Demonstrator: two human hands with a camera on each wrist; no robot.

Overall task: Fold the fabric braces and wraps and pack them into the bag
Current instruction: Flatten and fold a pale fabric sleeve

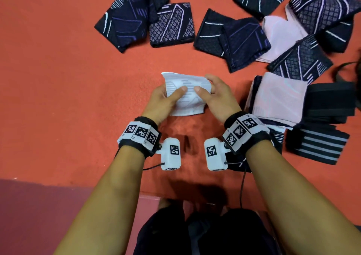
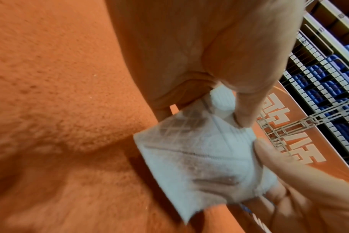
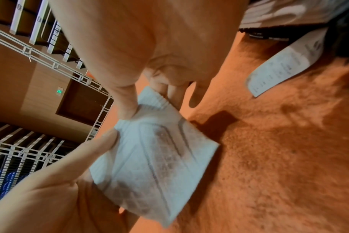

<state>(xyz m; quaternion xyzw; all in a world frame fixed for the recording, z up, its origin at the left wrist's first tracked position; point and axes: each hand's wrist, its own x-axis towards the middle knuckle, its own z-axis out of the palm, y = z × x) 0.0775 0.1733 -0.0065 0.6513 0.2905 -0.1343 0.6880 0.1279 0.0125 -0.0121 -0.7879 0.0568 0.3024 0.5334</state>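
A white knitted cloth brace [image 1: 186, 94] with a ribbed, matt weave, above a rough, grainy orange floor [image 1: 68, 79]

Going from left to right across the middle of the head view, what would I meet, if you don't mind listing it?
Bare orange floor → left hand → white brace held by both hands → right hand → pink folded brace → black wraps.
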